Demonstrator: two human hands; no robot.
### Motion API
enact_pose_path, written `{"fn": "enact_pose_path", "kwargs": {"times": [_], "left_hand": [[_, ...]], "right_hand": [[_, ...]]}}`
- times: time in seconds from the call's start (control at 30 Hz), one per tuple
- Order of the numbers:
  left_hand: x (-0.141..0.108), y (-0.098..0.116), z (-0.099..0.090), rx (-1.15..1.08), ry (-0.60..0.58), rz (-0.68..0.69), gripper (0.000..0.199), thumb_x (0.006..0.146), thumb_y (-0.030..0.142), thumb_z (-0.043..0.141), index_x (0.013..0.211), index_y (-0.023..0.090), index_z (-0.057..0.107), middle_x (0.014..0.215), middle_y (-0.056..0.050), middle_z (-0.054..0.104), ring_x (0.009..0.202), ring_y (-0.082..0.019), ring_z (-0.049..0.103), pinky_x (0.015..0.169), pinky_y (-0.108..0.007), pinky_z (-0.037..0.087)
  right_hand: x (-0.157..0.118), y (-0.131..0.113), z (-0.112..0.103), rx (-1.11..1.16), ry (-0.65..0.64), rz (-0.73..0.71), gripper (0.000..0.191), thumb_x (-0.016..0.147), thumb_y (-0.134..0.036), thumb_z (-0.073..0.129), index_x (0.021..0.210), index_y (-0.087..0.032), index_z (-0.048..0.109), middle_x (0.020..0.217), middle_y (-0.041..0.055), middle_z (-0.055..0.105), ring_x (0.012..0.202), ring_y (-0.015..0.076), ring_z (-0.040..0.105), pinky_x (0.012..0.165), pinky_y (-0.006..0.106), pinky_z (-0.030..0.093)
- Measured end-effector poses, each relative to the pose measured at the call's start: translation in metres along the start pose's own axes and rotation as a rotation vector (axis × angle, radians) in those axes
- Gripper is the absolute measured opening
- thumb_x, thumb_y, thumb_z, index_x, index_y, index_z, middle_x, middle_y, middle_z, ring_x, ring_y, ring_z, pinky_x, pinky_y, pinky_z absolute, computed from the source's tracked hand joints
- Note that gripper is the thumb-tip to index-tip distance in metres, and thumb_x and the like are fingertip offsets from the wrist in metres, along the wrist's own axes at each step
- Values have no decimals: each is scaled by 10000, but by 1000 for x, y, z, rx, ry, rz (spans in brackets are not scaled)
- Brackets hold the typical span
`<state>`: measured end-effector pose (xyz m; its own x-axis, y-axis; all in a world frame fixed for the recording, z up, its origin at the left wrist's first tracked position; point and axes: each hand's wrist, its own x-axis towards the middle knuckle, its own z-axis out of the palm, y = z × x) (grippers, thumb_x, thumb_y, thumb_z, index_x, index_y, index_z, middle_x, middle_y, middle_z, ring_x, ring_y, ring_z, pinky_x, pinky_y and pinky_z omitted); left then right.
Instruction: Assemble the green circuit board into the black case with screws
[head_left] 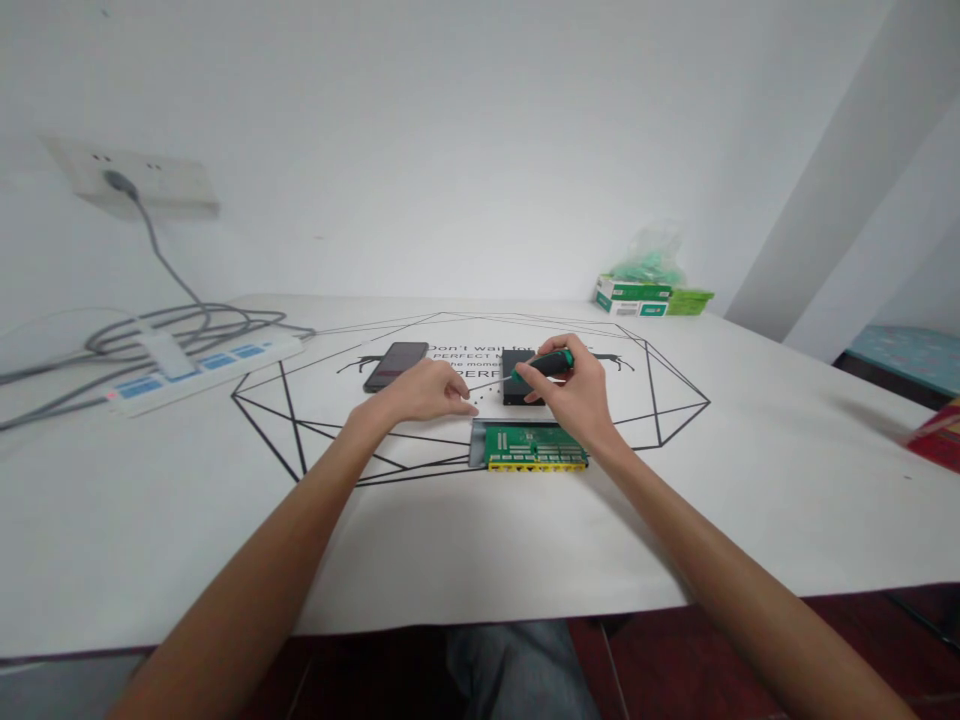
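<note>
My right hand (576, 388) is closed around the black and green handle of a screwdriver (553, 362), whose thin shaft points left. The tip of that shaft meets the fingers of my left hand (431, 390), which are pinched; whatever they hold there is too small to make out. Several tiny dark pieces, like screws (486, 393), lie on the table between the hands. Behind my right hand stands a black box (514, 393), partly covered. Nearer to me, a green circuit board (529, 443) with a yellow front edge lies on a grey metal plate (478, 445).
A dark phone (397, 365) lies left of the hands. Further left are a white power strip (206, 375) and coiled grey cable (202, 312). Green and white boxes (632, 298) with a plastic bag (651, 258) stand at the back right. Something red (937, 438) sits at the right edge.
</note>
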<state>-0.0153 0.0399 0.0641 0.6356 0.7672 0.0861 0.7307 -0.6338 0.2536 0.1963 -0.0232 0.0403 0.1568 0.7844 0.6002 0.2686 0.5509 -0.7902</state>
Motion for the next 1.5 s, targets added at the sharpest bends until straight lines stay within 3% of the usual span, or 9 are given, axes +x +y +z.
{"fn": "enact_pose_path", "kwargs": {"times": [0.2, 0.37, 1.1, 1.5], "left_hand": [[0, 2, -1, 40, 130, 11, 235, 786, 352, 684, 858, 149, 778, 779, -73, 749, 716, -173, 663, 640, -244, 413], [1, 0, 1, 45, 134, 20, 221, 775, 319, 688, 910, 166, 773, 780, -61, 743, 701, -167, 648, 621, -240, 400], [0, -1, -3, 12, 208, 20, 133, 766, 281, 695, 804, 191, 785, 776, -48, 757, 697, -166, 644, 641, -252, 419], [-1, -1, -5, -86, 157, 48, 136, 783, 254, 688, 850, 201, 795, 776, -37, 768, 650, -150, 642, 665, -250, 438]], "right_hand": [[1, -6, -1, 33, 12, 29, 314, 702, -377, 725, 866, -222, 506, 729, -25, 582, 604, 126, 591, 479, 279, 583], [0, -8, 0, 49, 14, 39, 322, 696, -380, 730, 854, -223, 497, 725, -28, 580, 593, 128, 595, 473, 284, 583], [-1, -9, -2, 14, 22, 8, 325, 727, -409, 704, 897, -237, 487, 761, -21, 604, 594, 122, 595, 486, 269, 577], [-1, -8, -2, -41, 41, -55, 301, 748, -405, 698, 897, -231, 502, 756, -13, 611, 594, 129, 601, 482, 266, 545]]}}
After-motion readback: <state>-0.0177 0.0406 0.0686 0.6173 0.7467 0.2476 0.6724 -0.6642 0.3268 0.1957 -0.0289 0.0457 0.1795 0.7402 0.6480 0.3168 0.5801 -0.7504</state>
